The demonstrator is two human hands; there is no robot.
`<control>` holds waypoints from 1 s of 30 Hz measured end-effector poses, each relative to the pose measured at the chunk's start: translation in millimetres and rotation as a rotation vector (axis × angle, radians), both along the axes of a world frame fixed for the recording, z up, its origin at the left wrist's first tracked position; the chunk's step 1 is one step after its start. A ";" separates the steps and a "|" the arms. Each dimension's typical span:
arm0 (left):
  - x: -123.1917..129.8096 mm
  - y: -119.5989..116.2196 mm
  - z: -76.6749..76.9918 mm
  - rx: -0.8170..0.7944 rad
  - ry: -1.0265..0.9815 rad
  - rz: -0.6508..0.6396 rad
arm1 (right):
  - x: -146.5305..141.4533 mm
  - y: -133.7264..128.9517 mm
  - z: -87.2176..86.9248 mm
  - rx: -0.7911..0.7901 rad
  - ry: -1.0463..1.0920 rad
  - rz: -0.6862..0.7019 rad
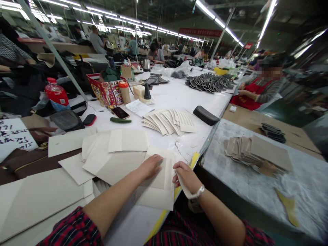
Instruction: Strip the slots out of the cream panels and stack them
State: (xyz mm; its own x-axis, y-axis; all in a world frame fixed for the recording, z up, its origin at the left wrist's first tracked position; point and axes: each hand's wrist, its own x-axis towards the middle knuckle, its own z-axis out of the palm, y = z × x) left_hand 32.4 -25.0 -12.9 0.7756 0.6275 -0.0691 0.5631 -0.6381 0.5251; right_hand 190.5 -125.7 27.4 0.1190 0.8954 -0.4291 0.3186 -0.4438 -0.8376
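- Your left hand (151, 166) lies palm down, its grip loose and not closed on anything, the fingers resting on the smaller cream sheet (159, 181), likely to keep it from sliding
- That sheet lies on top of the large cream panel (156, 201), straight in front of you at the near edge of the table (166, 94), probably so that both hands reach it easily
- Your right hand (189, 179) appears to have its grip closed on the narrow cream strip (185, 188), which runs along the palm toward the wrist, perhaps tucked there so the fingertips stay near the work
- Those fingertips are just beside the panel's right edge; whether they touch it, I cannot tell
- To your left, the overlapping cream panels (128, 138) spread out from under your work, seemingly so single pieces lift off without hunting for an edge
- Beyond your hands, the fanned cream pieces (167, 121) overlap in a staggered row, which likely leaves an edge of each one free
- The cucumber (120, 120) and the smartphone (120, 112) lie past the panels, apart from your hands, presumably to stay out of the way
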 end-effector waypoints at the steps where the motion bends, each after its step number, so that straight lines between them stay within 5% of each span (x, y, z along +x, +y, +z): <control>1: 4.2 3.5 0.1 0.004 0.012 0.035 | 3.1 18.6 -5.0 -0.038 -0.063 -0.022; 6: 24.5 20.8 1.6 0.001 0.143 0.151 | 6.1 74.0 -32.3 -0.110 -0.437 0.152; 17: 39.0 39.6 0.6 -0.026 0.234 0.075 | 6.4 89.9 -41.5 -0.221 -0.574 0.222; 25: 4.7 17.1 9.7 0.029 0.065 0.010 | 1.2 82.7 -42.4 -0.110 -0.711 0.227; 30: -16.5 -0.2 13.9 0.122 0.212 -0.105 | -2.4 78.7 -40.7 0.052 -0.843 0.248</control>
State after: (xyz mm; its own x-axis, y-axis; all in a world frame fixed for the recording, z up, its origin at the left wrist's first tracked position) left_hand 15.9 -25.2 1.0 0.8130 0.5581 -0.1660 0.5799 -0.7502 0.3177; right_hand 188.2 -47.0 -13.3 0.1770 0.9535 -0.2440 0.9221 -0.2473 -0.2975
